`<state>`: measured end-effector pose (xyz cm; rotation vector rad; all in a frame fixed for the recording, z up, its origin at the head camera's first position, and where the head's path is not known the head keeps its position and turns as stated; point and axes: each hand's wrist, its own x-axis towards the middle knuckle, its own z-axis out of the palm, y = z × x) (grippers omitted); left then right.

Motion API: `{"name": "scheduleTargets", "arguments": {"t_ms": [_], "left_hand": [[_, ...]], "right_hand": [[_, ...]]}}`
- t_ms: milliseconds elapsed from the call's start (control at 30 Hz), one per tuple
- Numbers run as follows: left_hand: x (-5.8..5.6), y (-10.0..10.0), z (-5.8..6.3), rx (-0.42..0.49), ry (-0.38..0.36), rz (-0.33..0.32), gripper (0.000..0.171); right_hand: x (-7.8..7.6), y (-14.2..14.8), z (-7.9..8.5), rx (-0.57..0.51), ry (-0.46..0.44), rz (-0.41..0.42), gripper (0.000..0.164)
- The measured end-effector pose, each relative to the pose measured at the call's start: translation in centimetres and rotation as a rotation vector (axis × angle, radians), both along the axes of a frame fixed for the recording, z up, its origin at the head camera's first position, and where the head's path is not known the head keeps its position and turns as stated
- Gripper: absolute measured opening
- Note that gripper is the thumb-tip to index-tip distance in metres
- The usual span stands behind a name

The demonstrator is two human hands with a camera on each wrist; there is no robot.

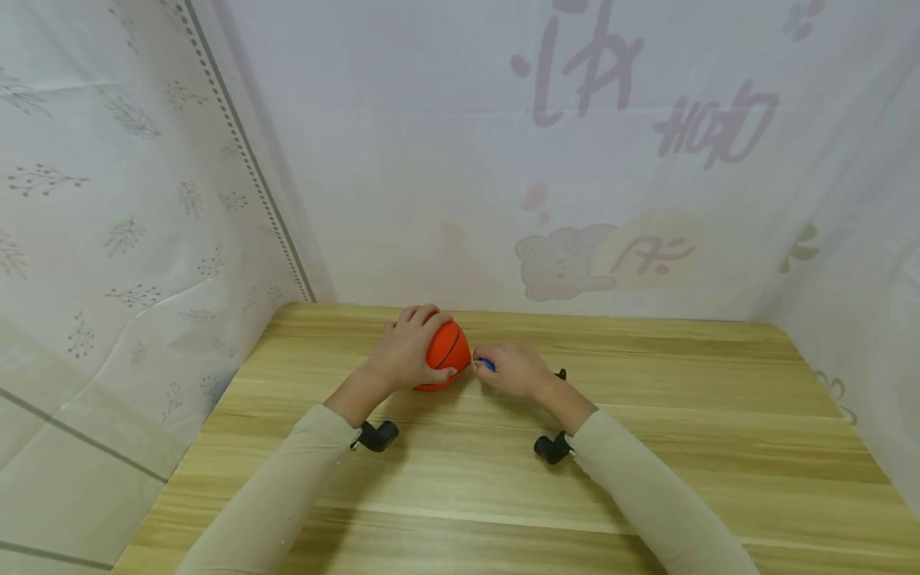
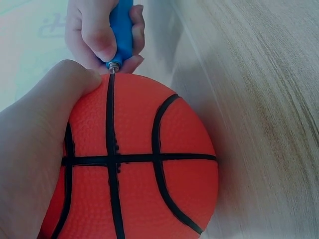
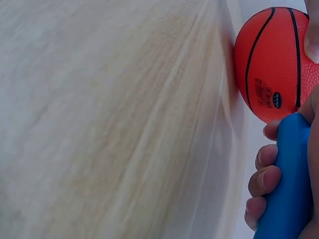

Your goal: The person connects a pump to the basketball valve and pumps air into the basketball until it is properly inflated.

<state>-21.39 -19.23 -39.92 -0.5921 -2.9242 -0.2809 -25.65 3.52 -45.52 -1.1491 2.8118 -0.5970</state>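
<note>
A small orange-red toy basketball [image 1: 451, 351] with black seams is on the wooden table. My left hand [image 1: 410, 351] grips it from the left, fingers spread over its top and far side, thumb [image 2: 75, 82] on the near side. In my right hand [image 1: 513, 371], close to the ball's right side, is a blue ball pump [image 3: 289, 184]; the fingers curl round its body. A metal needle [image 2: 113, 69] at the pump's end meets the ball on a black seam. How deep the needle sits is hidden. Small printed marks show on the ball [image 3: 266, 64] in the right wrist view.
The light wood-grain table [image 1: 460, 479] reaches back to a pale printed cloth [image 1: 431, 160]. Another patterned cloth [image 1: 144, 239] hangs along the left side. Black mounts [image 1: 378, 436] are worn at both wrists, over the table.
</note>
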Motion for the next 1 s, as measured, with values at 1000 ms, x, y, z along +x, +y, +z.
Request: {"name": "scheduleTargets", "arguments": {"t_ms": [1000], "left_hand": [[0.24,-0.11,-0.38,-0.013,0.038,-0.044,0.076]], "right_hand": [[0.10,0.43,-0.24,0.005,-0.015,0.014,0.018]]}}
